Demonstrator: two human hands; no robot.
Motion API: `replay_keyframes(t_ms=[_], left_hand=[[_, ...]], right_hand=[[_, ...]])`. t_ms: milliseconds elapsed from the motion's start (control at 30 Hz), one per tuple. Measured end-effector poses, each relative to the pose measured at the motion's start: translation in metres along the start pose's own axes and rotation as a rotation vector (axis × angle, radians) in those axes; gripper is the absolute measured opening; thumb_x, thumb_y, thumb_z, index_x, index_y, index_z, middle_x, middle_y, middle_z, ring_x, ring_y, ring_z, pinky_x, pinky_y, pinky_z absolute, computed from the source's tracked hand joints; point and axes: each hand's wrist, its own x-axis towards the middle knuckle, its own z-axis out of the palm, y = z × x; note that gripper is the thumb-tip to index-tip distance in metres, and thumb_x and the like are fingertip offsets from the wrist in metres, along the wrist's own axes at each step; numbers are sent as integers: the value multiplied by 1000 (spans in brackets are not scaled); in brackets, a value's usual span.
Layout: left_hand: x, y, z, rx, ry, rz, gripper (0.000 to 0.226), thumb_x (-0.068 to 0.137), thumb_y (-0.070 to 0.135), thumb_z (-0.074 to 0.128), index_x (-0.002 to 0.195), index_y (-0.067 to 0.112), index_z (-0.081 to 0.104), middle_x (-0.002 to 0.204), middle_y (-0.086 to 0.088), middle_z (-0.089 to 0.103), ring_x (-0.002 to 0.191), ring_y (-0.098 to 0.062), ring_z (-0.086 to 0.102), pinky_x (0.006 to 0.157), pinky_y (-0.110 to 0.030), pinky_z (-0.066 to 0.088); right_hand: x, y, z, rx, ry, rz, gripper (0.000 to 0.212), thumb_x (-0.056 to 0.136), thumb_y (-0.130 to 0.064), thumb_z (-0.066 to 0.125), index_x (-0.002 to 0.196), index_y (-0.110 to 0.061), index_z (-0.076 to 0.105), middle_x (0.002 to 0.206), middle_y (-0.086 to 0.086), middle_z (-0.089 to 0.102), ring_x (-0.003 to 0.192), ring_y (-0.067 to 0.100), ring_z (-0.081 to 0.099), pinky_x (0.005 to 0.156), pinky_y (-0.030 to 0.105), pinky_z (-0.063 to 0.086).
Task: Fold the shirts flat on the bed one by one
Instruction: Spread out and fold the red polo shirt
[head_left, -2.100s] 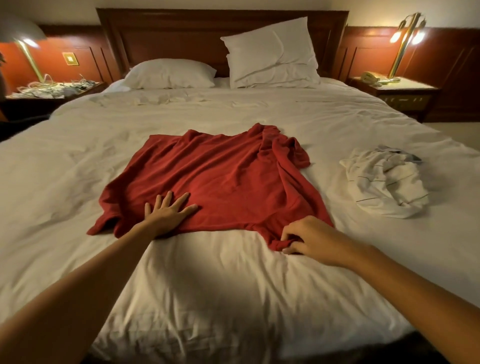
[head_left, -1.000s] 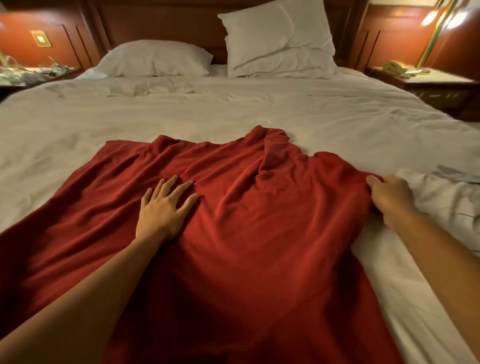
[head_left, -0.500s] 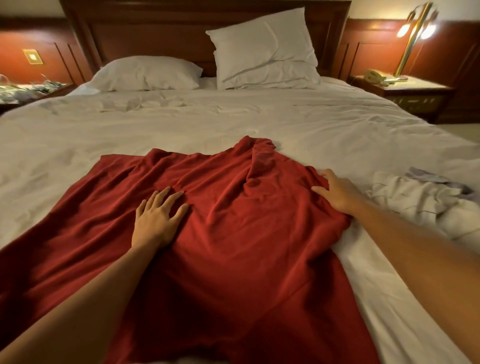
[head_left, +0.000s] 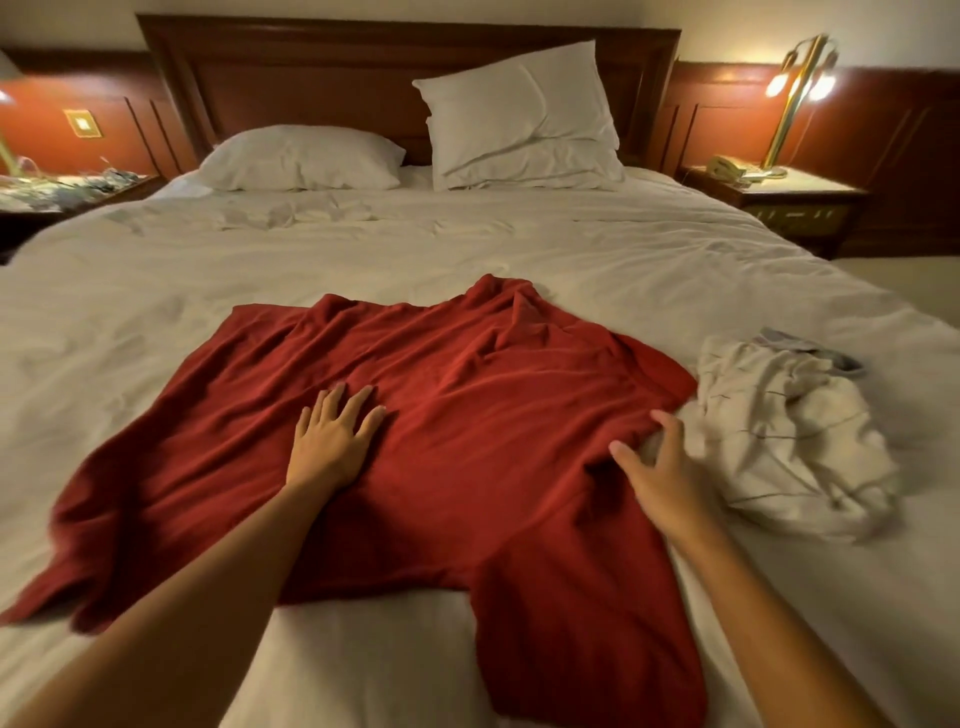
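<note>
A dark red shirt (head_left: 467, 415) lies spread and wrinkled on the white bed (head_left: 467, 249), one end bunched toward the headboard. My left hand (head_left: 332, 436) presses flat on its middle with straight fingers. At the shirt's right edge is my right hand (head_left: 660, 467), fingers spread and loosely bent, touching the cloth without gripping it. A crumpled white shirt with thin dark lines (head_left: 789, 436) sits just right of that hand.
Two white pillows (head_left: 301, 158) (head_left: 519, 119) lean at the wooden headboard. A nightstand with a brass lamp and phone (head_left: 779, 182) stands at the right, a cluttered nightstand (head_left: 67, 189) at the left.
My right hand slid down the shirt's right edge toward me and its fingers spread. The left hand stayed pressed on the shirt. The view pulled back.
</note>
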Motion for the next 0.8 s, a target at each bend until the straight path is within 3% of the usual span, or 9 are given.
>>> replay_keyframes(t_ms=[200,333,400,467,500,567,633,700,800], left_hand=[[-70,-5,-21,187,-153,76,57,103,55,26,157,44,11,167,-7,2,154,-26,1,125,-44,4],[-101,-14,-37,234,-204,65,59,103,58,24,156,46,4,168,-4,1,154,-26,0,124,-44,3],[-111,-17,-43,291,-231,79,59,103,58,22,156,46,2,168,-3,0,154,-27,-1,124,-46,3],[-119,-19,-49,307,-257,84,58,103,59,22,156,46,3,168,-3,-1,154,-28,-2,124,-47,3],[-122,-19,-52,298,-271,76,58,103,59,22,156,46,4,168,-2,-1,154,-28,-2,124,-47,3],[-129,-19,-57,290,-303,78,58,103,59,22,157,45,5,168,0,-2,154,-28,-4,124,-48,2],[-137,-19,-63,327,-332,109,58,103,58,22,157,44,5,168,1,-3,154,-29,-4,123,-49,2],[-144,-21,-68,320,-333,119,59,103,58,22,157,42,5,168,-1,-3,154,-29,-3,123,-49,3],[-151,-29,-75,291,-336,123,59,103,59,22,157,43,7,168,-1,-1,154,-27,-1,124,-48,4]], right_hand=[[-59,-5,-9,-23,-90,-21,43,93,-15,65,133,-22,50,130,13,62,116,32,59,90,29,42],[-81,15,-43,-31,-119,9,36,91,-12,68,123,-23,56,131,11,61,116,27,58,93,33,44],[-95,17,-53,-35,-152,32,34,91,-20,68,121,-28,56,118,10,66,93,22,66,76,31,50],[-113,12,-57,40,-161,87,33,91,-31,67,121,-33,55,92,8,69,56,16,64,48,25,46],[-122,9,-59,72,-162,103,35,90,-37,67,123,-35,53,86,7,68,50,15,63,43,24,45],[-142,1,-57,88,-186,66,53,83,-57,69,129,-41,49,94,-1,66,68,15,67,58,27,51],[-162,-5,-51,31,-212,-23,75,72,-74,65,137,-44,42,106,-8,55,94,14,59,80,28,46],[-173,-9,-41,6,-190,-113,75,73,-68,71,137,-42,40,112,-9,52,100,13,54,82,28,43],[-176,-10,-36,-22,-103,-196,60,79,-36,81,127,-30,46,112,-6,57,97,17,57,76,26,40]])
